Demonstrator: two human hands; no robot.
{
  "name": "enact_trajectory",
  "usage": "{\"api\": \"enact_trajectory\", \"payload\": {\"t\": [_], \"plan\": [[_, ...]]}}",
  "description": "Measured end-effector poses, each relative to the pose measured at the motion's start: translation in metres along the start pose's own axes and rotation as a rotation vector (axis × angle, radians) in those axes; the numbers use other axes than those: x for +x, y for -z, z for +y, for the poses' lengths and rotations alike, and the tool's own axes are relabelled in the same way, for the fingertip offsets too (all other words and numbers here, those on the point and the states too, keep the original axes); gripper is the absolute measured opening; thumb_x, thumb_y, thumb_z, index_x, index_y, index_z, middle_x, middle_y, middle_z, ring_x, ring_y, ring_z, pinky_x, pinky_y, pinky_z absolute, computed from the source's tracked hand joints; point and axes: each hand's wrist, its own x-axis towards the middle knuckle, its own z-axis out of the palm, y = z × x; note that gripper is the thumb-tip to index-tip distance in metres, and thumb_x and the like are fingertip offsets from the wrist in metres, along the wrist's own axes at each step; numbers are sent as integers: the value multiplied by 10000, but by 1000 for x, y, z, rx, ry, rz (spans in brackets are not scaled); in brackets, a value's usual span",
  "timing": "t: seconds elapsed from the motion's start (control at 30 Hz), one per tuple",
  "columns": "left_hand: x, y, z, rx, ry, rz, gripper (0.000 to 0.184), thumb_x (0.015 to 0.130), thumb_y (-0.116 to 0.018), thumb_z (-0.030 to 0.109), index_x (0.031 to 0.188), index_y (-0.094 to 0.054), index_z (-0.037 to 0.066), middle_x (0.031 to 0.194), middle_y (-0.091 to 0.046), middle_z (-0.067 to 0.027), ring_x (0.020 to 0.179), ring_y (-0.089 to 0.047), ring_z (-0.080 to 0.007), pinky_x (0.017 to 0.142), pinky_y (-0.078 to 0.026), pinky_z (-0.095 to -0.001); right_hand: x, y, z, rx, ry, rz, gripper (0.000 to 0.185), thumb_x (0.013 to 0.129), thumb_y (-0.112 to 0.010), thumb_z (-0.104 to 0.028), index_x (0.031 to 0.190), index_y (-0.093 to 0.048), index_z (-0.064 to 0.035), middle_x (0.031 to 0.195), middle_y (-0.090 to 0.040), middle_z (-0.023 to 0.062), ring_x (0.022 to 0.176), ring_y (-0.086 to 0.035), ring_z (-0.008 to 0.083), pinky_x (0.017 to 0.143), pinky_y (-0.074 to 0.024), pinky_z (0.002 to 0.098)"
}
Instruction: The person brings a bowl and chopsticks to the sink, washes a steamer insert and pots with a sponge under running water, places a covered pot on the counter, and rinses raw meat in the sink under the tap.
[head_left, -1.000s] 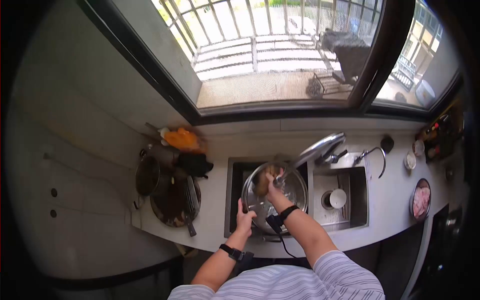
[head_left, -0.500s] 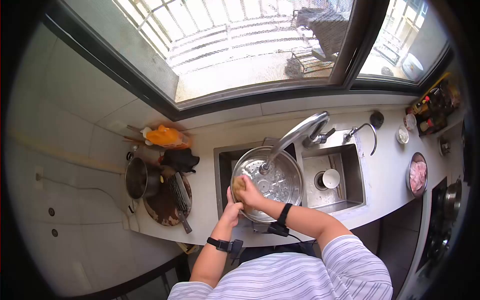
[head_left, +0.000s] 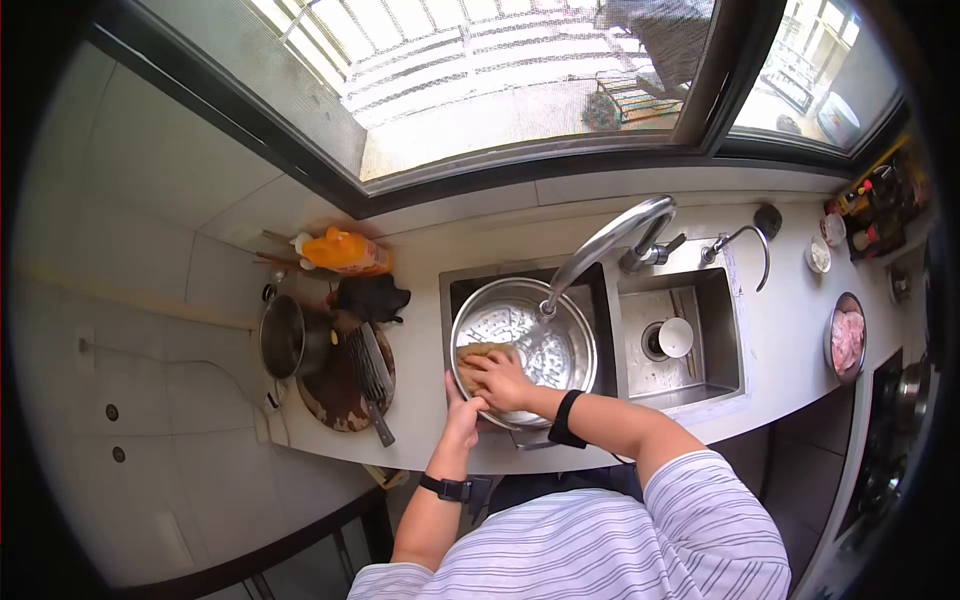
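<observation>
A round metal steamer pan (head_left: 581, 330) with a perforated base sits tilted over the left sink basin (head_left: 606, 372). My left hand (head_left: 462, 420) grips its near left rim, thumb along the outer side. Inside the pan, my right hand (head_left: 497, 380) presses a tan cloth (head_left: 482, 351) against the left wall, fingers curled over it. Part of the cloth is hidden beneath my fingers. The curved faucet (head_left: 610, 236) hangs over the pan, and water runs from its spout onto the base.
The right basin (head_left: 715, 360) holds a small white bowl (head_left: 676, 337). To the left lie a cleaver (head_left: 371, 372) on a round board (head_left: 330, 395), a metal pot (head_left: 285, 340) and an orange bottle (head_left: 347, 252). A bowl of raw meat (head_left: 847, 338) stands at the right.
My right hand has gone from a bunched grip on the cloth near the rim to spread fingers pressing it lower inside the pan. The pan has shifted slightly left in the sink.
</observation>
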Motion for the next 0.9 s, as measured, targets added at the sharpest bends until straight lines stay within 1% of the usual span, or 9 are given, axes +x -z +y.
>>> {"api": "enact_trajectory", "payload": {"t": [0.07,0.33,0.4,0.47,0.53,0.6,0.67,0.73,0.9], "plan": [[-3,2,-9,-30,0,-17,959,607,-462,-51,1401,-31,273,1227,-398,-137,971,-532,-308,611,-540,-435,-1,11,14,-316,86,19,587,711,-622,-254,1266,-439,-307,1304,-398,46,1188,-368,301,957,-308,511],[-9,-10,-22,-83,50,-77,938,611,-455,-50,1404,-70,270,1223,-417,-98,948,-520,-280,567,-523,-460,17,31,59,-4,-693,185,449,737,-554,-152,1175,-479,-211,1199,-423,173,1078,-446,375,844,-439,451],[-15,-13,-18,-102,38,-73,948,617,-459,-50,1408,-51,277,1241,-404,-100,957,-513,-280,563,-520,-461,16,23,75,-138,-606,257,406,743,-558,-163,1137,-462,-172,1133,-442,252,1004,-493,404,839,-443,437],[-18,-15,-15,-21,54,-46,963,623,-468,-53,1413,-27,279,1267,-379,-102,960,-508,-280,572,-515,-458,18,18,78,213,-947,455,406,744,-574,-180,1129,-446,-167,1124,-444,262,966,-515,414,846,-438,437],[-20,-13,-16,-19,47,-43,963,624,-472,-53,1413,-28,275,1275,-369,-101,968,-503,-278,579,-515,-454,15,23,63,185,-970,370,456,728,-621,-180,1143,-442,-113,1172,-427,222,974,-521,399,843,-444,436],[-25,-14,-16,-27,48,-35,962,625,-476,-53,1414,-30,272,1284,-360,-99,975,-498,-277,585,-514,-451,1,29,42,39,-571,105,520,689,-682,-176,1129,-440,-42,1196,-418,197,978,-526,388,833,-455,436],[-29,-18,-9,-57,64,-52,968,625,-483,-52,1414,-22,267,1291,-353,-93,975,-495,-266,589,-510,-438,1,19,54,8,-558,163,540,659,-715,-161,1115,-451,-42,1162,-430,195,970,-530,384,814,-465,445],[-28,-14,-14,-40,54,-51,968,628,-482,-52,1414,-15,267,1294,-349,-98,967,-497,-262,588,-507,-431,5,23,75,-30,-825,235,529,664,-707,-155,1132,-461,-125,1129,-437,186,964,-531,382,797,-471,448],[-28,-18,-16,-35,24,-49,967,636,-476,-49,1411,7,268,1316,-327,-101,953,-501,-265,605,-499,-427,-6,14,51,69,-600,83,517,657,-677,-118,1114,-437,-134,1141,-423,223,916,-544,409,795,-463,456]]}}
